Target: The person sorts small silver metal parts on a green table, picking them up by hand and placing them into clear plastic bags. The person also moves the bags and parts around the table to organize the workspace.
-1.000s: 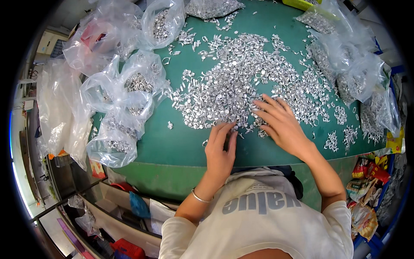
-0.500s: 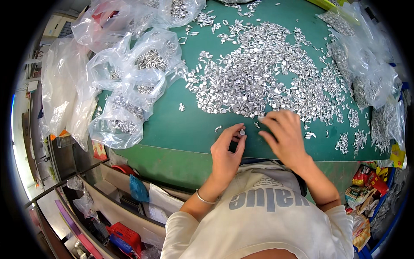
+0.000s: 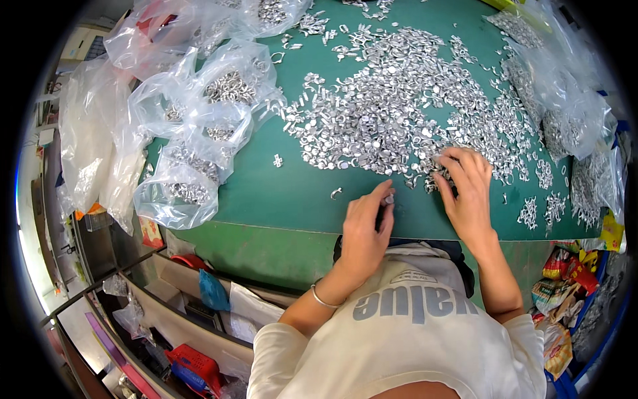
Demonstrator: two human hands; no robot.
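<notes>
A wide heap of small silver metal pieces [image 3: 382,123], some ring-like with flat round faces, is spread over the green table [image 3: 279,196]. My left hand [image 3: 364,226] is near the table's front edge, with a small silver metal piece [image 3: 389,199] pinched between thumb and fingertips. My right hand [image 3: 469,186] reaches to the near side of the heap. Its fingers are bent and apart, and the fingertips touch loose pieces there. A single curved piece [image 3: 336,193] lies by itself to the left of my left hand.
Clear plastic bags [image 3: 176,206] holding silver pieces stand along the table's left side. More filled bags [image 3: 561,126] line the right edge. Small separate clusters [image 3: 528,213] sit at the front right. Below the left side is an open drawer-like compartment [image 3: 226,339].
My right hand has moved right and onto the heap's near edge, its fingers now among the pieces. The left hand has shifted slightly right, still pinching its small piece.
</notes>
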